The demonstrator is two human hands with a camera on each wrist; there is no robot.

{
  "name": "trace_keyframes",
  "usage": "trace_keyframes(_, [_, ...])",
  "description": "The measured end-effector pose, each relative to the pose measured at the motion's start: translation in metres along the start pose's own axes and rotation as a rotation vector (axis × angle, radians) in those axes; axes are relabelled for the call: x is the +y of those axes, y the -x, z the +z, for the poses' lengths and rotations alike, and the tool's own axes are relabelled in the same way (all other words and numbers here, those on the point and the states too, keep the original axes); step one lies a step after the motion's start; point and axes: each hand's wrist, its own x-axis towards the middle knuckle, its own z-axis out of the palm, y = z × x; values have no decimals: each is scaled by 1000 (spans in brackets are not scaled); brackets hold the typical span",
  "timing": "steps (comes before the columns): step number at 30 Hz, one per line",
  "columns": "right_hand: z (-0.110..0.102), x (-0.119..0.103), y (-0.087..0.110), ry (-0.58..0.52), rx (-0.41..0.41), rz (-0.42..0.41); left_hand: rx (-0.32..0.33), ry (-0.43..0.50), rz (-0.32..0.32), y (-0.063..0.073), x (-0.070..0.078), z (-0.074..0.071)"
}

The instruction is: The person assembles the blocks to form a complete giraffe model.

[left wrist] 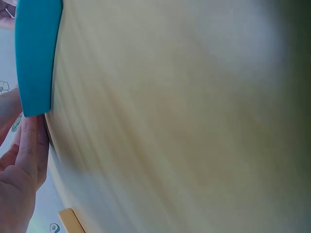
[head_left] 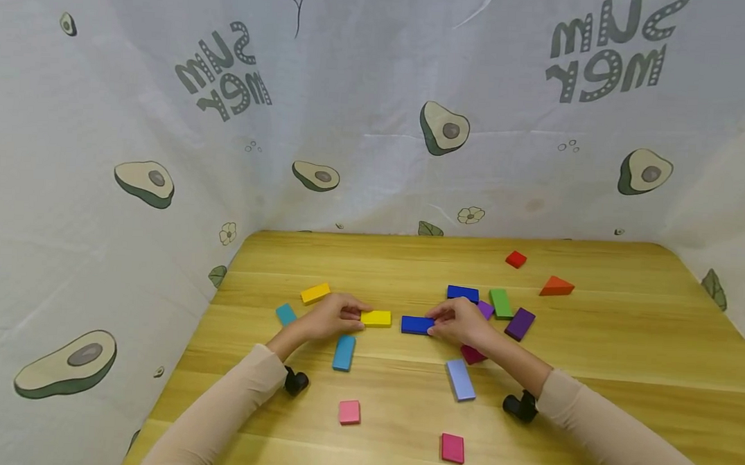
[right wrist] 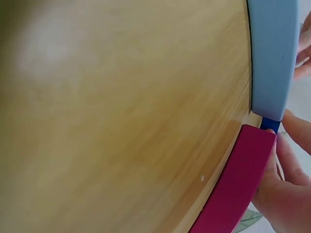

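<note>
Near the middle of the table my left hand (head_left: 336, 315) pinches the left end of a yellow block (head_left: 376, 319). Facing it, my right hand (head_left: 462, 322) holds the right end of a dark blue block (head_left: 415, 324) between thumb and fingers. A small gap separates the two blocks, which lie roughly in line. In the left wrist view a teal block (left wrist: 37, 56) hides part of the left hand and all of the yellow block. The right wrist view shows a sliver of the blue block (right wrist: 270, 124) at the right fingertips, between a light blue block (right wrist: 275, 58) and a magenta block (right wrist: 238, 182).
Around the right hand lie another dark blue block (head_left: 463, 293), a green block (head_left: 501, 304) and a dark purple block (head_left: 520, 324). Farther back are an orange triangle (head_left: 557, 287) and a red block (head_left: 516, 259). Pink (head_left: 349, 412) and crimson (head_left: 452, 448) blocks sit nearer me.
</note>
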Motion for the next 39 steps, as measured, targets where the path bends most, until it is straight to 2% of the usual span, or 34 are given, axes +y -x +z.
trace_keyframes(5, [1, -2, -1, -11, -3, 6, -8, 25, 17, -3, 1, 3])
trace_keyframes(20, [0, -2, -6, -29, -17, -9, -28, 39, 15, -11, 5, 5])
trace_keyframes(30, [3, -2, -7, -48, -7, 22, -27, 45, 16, -11, 2, 7])
trace_keyframes(39, [3, -2, -9, -28, -4, 10, -22, 52, 5, -10, 3, 7])
